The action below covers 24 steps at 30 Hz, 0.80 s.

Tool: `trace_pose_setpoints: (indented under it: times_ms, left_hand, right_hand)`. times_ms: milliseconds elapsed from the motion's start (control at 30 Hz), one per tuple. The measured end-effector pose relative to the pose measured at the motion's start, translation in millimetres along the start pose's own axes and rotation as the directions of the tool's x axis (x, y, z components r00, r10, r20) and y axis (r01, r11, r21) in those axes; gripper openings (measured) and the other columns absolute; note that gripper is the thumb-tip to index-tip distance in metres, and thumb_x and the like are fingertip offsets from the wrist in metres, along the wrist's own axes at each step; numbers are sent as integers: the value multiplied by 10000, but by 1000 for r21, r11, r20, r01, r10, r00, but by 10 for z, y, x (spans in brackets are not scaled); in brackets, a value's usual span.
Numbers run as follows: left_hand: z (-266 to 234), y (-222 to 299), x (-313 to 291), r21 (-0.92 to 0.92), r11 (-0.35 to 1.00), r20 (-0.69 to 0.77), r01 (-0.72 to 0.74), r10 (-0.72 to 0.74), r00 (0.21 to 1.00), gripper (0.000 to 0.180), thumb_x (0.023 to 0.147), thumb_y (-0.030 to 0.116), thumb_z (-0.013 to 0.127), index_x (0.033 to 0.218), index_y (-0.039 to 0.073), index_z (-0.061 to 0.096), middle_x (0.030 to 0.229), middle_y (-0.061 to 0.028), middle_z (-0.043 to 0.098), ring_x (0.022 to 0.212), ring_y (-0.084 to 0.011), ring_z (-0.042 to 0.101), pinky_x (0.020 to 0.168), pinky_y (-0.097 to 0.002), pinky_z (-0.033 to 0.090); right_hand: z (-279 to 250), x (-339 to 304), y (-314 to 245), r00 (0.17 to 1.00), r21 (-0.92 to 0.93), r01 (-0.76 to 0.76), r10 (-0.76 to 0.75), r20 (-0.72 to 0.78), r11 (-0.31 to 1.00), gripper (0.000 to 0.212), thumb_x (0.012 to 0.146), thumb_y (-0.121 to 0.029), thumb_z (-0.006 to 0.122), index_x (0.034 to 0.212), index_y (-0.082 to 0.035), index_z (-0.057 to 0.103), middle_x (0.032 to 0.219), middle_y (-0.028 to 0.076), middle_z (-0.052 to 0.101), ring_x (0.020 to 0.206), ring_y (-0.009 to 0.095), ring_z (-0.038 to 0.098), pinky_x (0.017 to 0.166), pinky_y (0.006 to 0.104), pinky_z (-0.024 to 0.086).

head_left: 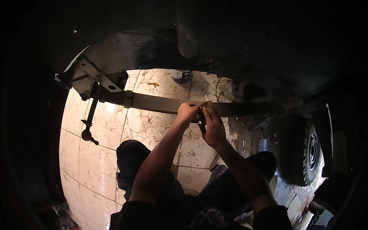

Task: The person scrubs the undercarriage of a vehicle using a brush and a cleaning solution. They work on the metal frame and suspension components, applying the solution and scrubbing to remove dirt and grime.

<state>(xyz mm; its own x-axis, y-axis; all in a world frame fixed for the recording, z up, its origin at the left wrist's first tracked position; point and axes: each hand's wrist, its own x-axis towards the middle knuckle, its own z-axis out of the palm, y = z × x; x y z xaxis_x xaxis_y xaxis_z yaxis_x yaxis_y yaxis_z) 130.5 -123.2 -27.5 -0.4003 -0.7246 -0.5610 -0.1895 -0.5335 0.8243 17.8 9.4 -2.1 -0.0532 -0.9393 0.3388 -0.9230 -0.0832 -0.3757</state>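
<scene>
Both my arms reach forward to a long dark leaf spring [153, 102] that runs across under a vehicle. At its middle, my left hand [188, 112] has its fingers curled in a pinch against the near side. Close beside it, my right hand [214, 129] is bent around a small dark piece [201, 115] between the two hands. That piece is too shadowed to name, and the fingers partly hide it. A brownish edge shows at the right fingertips; whether it belongs to the same piece I cannot tell.
A metal bracket [89, 76] holds the spring's left end, and a rod with a ball end [87, 135] hangs below it. Beyond the spring stands a dark bucket [181, 76] on cracked tiles [97, 165]. At right is a treaded wheel [312, 153]. Dark bodywork hangs overhead.
</scene>
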Motion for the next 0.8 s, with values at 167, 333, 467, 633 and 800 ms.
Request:
trace_pose_setpoints:
  times_ms: [167,333,467,633,800]
  left_hand:
    - [-76,86,-41,-6,999,-56,-52,51,997,232,1012,158,614,1095,-34,712,894,-104,731,663,-163,697,573,-321,587]
    - [-194,86,-53,-150,978,-129,-146,127,984,335,1055,219,552,1225,-47,663,958,-143,738,773,-206,721,645,-336,604]
    - [-448,-74,94,113,956,-226,-270,289,930,333,1044,193,537,1251,-30,671,993,-150,747,855,-218,725,695,-340,602]
    - [-567,9,-116,200,935,-226,-293,335,915,314,991,131,540,1211,-20,705,1057,-156,765,885,-221,733,736,-337,585]
    - [-757,-19,-201,339,877,-257,-340,434,863,322,960,196,560,1137,-14,729,1005,-231,752,978,-362,735,865,-414,553]
  right_hand:
    - [270,93,147,989,66,-121,114,98,990,458,969,-81,570,1419,7,559,1458,162,568,1401,351,485,1134,439,430]
    - [485,189,79,995,-97,-84,89,50,992,478,971,-166,594,1419,-2,557,1435,178,582,1384,339,485,1122,476,394]
    - [594,200,-335,974,-242,-139,177,144,960,802,933,-370,667,1574,-17,338,1655,161,318,1544,296,247,1205,546,209]
    - [591,233,-482,897,-289,-245,329,295,925,1055,912,-534,667,1625,27,128,1715,178,137,1602,308,49,1254,576,17]
    - [594,436,-307,906,-320,-169,275,323,932,1126,866,-529,726,1630,16,104,1715,184,112,1598,310,70,1283,513,44]
